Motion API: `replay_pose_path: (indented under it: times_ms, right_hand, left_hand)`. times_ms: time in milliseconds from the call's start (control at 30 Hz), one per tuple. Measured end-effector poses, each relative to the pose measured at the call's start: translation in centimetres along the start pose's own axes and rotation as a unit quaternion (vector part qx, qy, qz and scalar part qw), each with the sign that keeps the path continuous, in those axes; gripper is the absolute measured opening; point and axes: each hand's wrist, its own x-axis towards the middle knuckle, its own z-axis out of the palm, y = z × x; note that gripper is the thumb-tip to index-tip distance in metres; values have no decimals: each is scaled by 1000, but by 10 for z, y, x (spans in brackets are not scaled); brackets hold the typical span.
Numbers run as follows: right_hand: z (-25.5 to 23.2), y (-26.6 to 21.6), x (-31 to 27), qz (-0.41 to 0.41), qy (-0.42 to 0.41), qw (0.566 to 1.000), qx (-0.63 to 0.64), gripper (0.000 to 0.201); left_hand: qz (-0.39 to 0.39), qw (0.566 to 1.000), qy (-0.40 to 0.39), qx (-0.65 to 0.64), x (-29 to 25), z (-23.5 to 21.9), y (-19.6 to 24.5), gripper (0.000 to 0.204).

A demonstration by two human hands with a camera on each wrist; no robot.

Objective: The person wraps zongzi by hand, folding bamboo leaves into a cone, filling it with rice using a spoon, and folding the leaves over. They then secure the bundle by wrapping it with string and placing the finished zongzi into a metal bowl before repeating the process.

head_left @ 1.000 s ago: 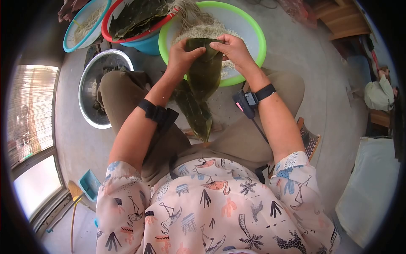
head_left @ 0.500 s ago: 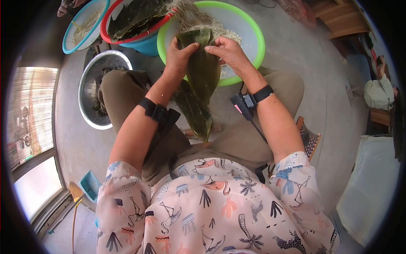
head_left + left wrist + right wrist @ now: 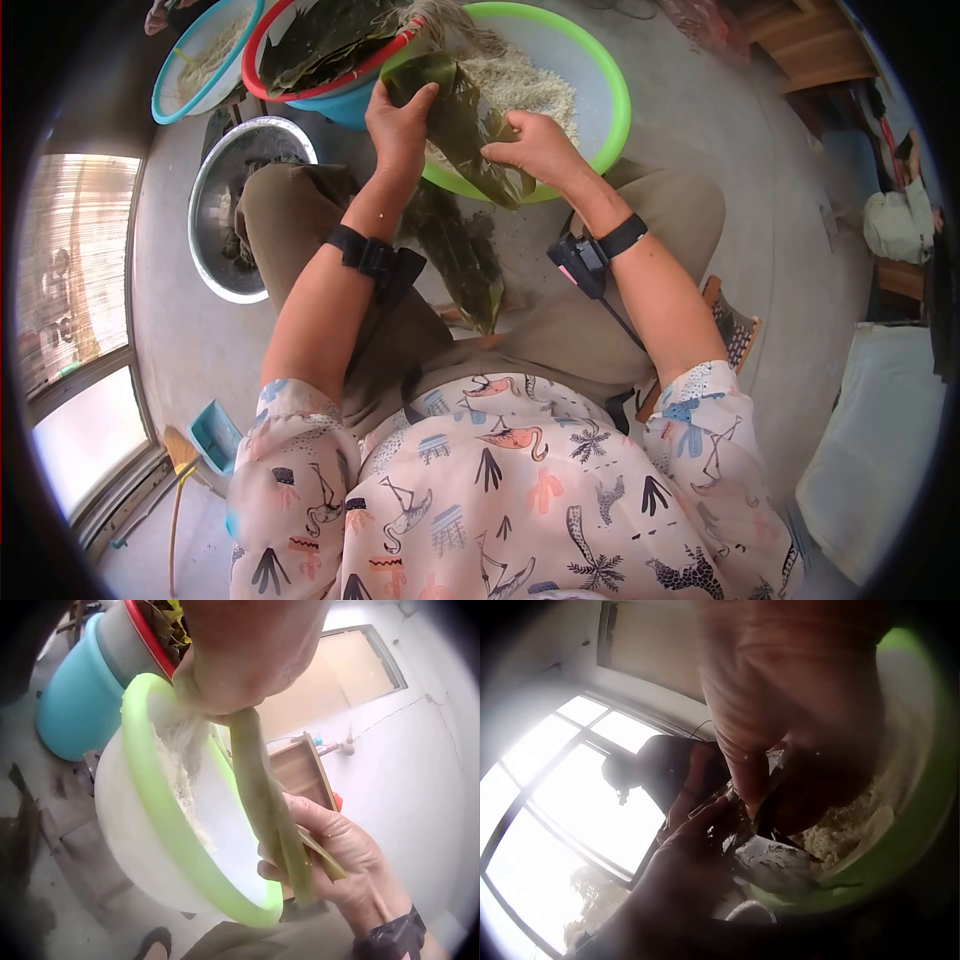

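Between my two hands a broad, wet green leaf (image 3: 462,128) is stretched on a slant over the near side of a green-rimmed basin (image 3: 621,110). My left hand (image 3: 398,125) grips its upper left end, thumb on top. The lower right end is pinched in my right hand (image 3: 543,150), lower than the left. Seen from the left wrist, the leaf (image 3: 259,780) is nearly edge-on and folded lengthwise. White rice grains (image 3: 545,92) lie in the basin behind the leaf. Another green leaf (image 3: 455,260) hangs down between my knees.
A red-rimmed tub (image 3: 250,60) with stacked leaves (image 3: 330,45) stands at the far left, a blue-rimmed basin (image 3: 158,90) beyond it. Beside my left knee sits a metal basin (image 3: 200,225). Pale strings (image 3: 440,18) drape over the green rim. Another person (image 3: 675,769) shows against the window.
The leaf, earlier hanging lengthwise toward my lap, now lies slanted from upper left to lower right. My left hand moved left; my right hand moved slightly right and nearer to me.
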Motion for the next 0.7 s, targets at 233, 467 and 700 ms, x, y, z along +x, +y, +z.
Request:
replay_pose_path:
  times_ms: [233, 467, 700]
  right_hand:
    - [7, -4, -15, -4, -54, 993, 104, 37]
    - [8, -1, -19, 0, -89, 976, 198, 46]
    - [3, -7, -24, 36, -108, 986, 123, 43]
  left_hand:
    - [-68, 996, 6, -64, 3, -4, 2, 34]
    - [-58, 994, 27, -87, 5, -3, 5, 34]
    - [-68, 991, 17, -115, 4, -1, 9, 34]
